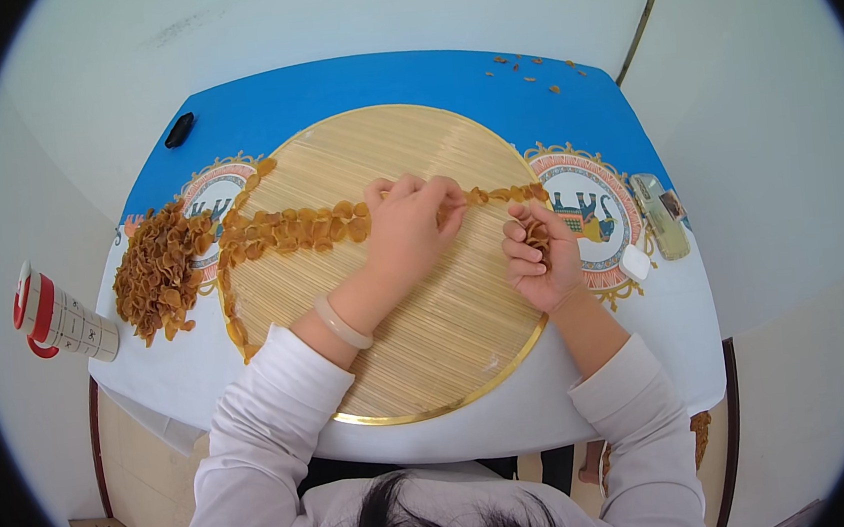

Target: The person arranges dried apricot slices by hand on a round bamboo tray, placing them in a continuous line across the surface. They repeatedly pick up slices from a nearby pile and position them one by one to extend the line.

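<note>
A round woven bamboo tray (399,348) with a gold-coloured rim lies on the table before me. Rows of thin, brown dried slices (299,233) run across it, and more slices follow its left edge. My left hand (418,215), with a pale bangle at the wrist, is over the row, thumb and fingers brought together near its right part; whether a slice is between them is hidden. Palm up over the tray's right side, my right hand (546,256) has its fingers curled round several slices. A large heap of slices (159,275) lies left of the tray.
At the table's left edge stands a white and red tumbler (69,317). A black object (180,130) lies at the back left, loose slices (530,79) at the back right. On the right are a clear case (660,218) and a small white case (634,262).
</note>
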Motion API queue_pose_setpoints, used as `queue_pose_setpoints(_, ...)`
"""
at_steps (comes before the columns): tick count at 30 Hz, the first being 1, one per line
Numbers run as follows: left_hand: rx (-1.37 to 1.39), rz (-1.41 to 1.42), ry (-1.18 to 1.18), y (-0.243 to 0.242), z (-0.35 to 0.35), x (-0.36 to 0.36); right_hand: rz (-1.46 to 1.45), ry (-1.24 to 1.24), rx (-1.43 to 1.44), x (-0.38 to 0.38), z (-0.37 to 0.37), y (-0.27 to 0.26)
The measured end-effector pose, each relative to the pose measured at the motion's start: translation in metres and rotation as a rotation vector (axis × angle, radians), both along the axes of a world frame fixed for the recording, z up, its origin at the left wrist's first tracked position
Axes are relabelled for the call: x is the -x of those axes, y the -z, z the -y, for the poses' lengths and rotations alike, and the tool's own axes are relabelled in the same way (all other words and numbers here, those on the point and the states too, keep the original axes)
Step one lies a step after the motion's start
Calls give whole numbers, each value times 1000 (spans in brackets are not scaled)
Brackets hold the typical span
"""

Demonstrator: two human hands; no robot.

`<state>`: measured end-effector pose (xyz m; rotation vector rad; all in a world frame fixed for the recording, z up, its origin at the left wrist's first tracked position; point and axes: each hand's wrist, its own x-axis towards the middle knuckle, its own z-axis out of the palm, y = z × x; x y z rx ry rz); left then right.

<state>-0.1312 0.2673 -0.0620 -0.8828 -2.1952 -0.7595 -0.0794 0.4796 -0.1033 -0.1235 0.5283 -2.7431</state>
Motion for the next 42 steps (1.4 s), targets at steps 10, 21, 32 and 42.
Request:
queue_pose_setpoints(10, 265, 149, 87, 13, -7, -5, -386, 687, -1698, 0, 11, -12)
queue_pose_setpoints(21, -69, 108, 58, 14, -7, -3, -754, 691, -2183, -7, 20, -19)
queue_pose_setpoints(32, -272, 71, 1, 12, -8, 1, -846, 874, -2228, 3, 27, 0)
queue_pose_setpoints(42, -338, 80, 20, 18, -5, 6, -610, 960, -2043, 5, 31, -9)
